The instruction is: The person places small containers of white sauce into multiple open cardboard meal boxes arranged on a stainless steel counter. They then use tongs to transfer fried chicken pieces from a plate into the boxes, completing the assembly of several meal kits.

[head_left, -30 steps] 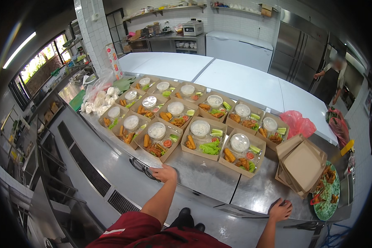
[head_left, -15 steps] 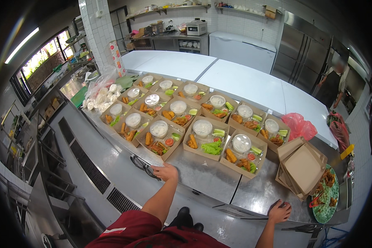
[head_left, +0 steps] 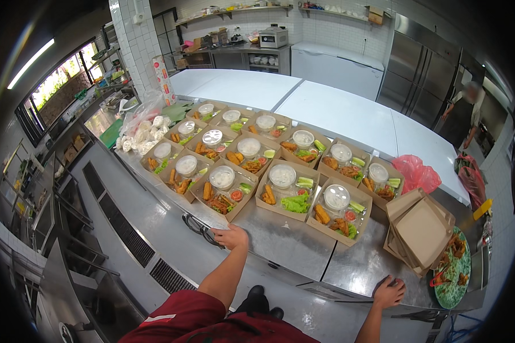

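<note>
My left hand [head_left: 232, 236] rests at the front edge of the steel counter [head_left: 355, 266], fingers stretched out beside a coil of black cable [head_left: 195, 225]. Farther right, my right hand [head_left: 389, 292] lies on the counter edge with its fingers apart. Neither hand holds anything I can see. Several open cardboard boxes [head_left: 327, 233] stand in rows beyond my hands. Each holds a round tub of rice [head_left: 336, 196], fried pieces, and greens or cucumber. A loose stack of empty cardboard boxes [head_left: 420, 228] sits beyond my right hand.
A green plate [head_left: 447, 292] with fried food stands at the right end, near pink plastic bags [head_left: 416, 174]. White wrapped bundles [head_left: 143, 136] lie at the far left. White chest freezers [head_left: 337, 120] line the back. A person [head_left: 463, 117] stands far right.
The view has shifted very slightly, so the boxes sit a little farther right in it. Both hands keep their places on the counter edge.
</note>
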`<act>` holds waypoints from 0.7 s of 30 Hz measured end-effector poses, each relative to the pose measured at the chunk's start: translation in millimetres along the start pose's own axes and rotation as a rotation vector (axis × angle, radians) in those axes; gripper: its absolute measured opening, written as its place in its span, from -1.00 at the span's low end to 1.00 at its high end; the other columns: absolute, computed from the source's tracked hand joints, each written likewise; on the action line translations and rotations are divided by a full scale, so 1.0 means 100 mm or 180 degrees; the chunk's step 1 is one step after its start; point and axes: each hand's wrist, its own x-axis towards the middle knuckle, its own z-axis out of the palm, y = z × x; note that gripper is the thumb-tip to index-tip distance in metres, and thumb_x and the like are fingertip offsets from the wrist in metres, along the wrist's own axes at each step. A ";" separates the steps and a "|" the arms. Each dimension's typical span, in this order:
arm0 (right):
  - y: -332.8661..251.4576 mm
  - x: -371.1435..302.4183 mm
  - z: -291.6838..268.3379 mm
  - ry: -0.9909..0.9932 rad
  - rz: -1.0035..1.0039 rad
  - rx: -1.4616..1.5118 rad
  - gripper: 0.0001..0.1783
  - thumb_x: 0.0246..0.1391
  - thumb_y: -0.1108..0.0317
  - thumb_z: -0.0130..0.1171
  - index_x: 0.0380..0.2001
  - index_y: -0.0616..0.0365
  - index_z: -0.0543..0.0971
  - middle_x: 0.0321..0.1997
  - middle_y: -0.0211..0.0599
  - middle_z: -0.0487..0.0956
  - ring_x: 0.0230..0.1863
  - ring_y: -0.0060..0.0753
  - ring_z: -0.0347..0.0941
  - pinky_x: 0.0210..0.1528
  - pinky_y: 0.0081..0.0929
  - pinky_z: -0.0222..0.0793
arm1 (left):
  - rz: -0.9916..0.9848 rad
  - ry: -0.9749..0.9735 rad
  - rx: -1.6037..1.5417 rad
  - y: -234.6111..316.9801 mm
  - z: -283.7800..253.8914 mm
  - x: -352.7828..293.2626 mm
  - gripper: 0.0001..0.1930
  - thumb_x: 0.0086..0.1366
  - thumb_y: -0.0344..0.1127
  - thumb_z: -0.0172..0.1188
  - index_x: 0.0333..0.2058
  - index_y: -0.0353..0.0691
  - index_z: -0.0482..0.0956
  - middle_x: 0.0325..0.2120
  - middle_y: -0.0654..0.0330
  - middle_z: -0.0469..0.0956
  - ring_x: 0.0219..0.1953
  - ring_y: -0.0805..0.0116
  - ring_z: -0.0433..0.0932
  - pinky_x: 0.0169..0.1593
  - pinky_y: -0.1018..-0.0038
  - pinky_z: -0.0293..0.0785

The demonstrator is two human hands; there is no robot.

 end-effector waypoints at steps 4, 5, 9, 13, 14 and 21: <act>-0.05 -0.01 -0.06 -0.0046 0.0040 -0.0047 -0.51 0.28 -0.19 0.14 0.07 -0.12 0.50 0.27 -0.28 0.43 0.40 0.03 0.23 0.35 0.11 0.11 | -0.0017 0.0039 -0.0005 0.00 0.02 0.01 -0.14 0.39 -0.12 0.21 0.48 -0.35 -0.04 0.14 -0.23 0.32 0.16 -0.24 0.43 0.17 -0.01 0.49; -0.06 -0.02 -0.07 -0.0073 0.0050 -0.0050 -0.51 0.27 -0.19 0.15 0.07 -0.13 0.50 0.27 -0.28 0.43 0.39 0.03 0.23 0.35 0.11 0.11 | -0.0031 0.0047 0.0007 -0.01 0.02 0.01 -0.13 0.39 -0.12 0.21 0.48 -0.34 -0.04 0.14 -0.22 0.32 0.16 -0.24 0.43 0.17 -0.01 0.49; -0.06 -0.01 -0.06 -0.0016 0.0070 -0.0043 -0.51 0.27 -0.19 0.14 0.06 -0.12 0.50 0.28 -0.29 0.43 0.39 0.01 0.24 0.34 0.10 0.11 | -0.0030 0.0045 -0.0029 -0.01 0.02 -0.01 -0.14 0.38 -0.13 0.22 0.48 -0.34 -0.02 0.16 -0.21 0.31 0.17 -0.23 0.43 0.17 -0.01 0.49; -0.06 -0.02 -0.08 -0.0025 0.0074 -0.0043 -0.53 0.27 -0.18 0.14 0.03 -0.11 0.49 0.28 -0.29 0.42 0.39 -0.01 0.23 0.34 0.07 0.10 | -0.0042 -0.0091 -0.0088 0.02 -0.03 -0.01 -0.14 0.40 -0.13 0.19 0.48 -0.37 -0.08 0.17 -0.29 0.29 0.17 -0.32 0.41 0.24 -0.04 0.41; -0.06 -0.03 -0.08 -0.0020 0.0061 -0.0042 -0.53 0.27 -0.18 0.14 0.03 -0.11 0.49 0.28 -0.30 0.42 0.39 -0.01 0.23 0.34 0.07 0.11 | -0.0028 -0.0067 -0.0087 0.01 -0.02 0.00 -0.14 0.40 -0.13 0.19 0.48 -0.37 -0.07 0.17 -0.29 0.30 0.17 -0.32 0.42 0.23 -0.04 0.41; -0.08 -0.05 -0.18 -0.0078 0.0106 -0.0046 -0.52 0.22 -0.13 0.19 0.04 -0.09 0.50 0.29 -0.22 0.42 0.36 0.01 0.27 0.32 0.04 0.14 | -0.0011 -0.0044 0.0020 0.00 0.06 0.03 -0.15 0.40 -0.14 0.20 0.47 -0.37 -0.06 0.14 -0.30 0.32 0.17 -0.32 0.43 0.23 0.00 0.43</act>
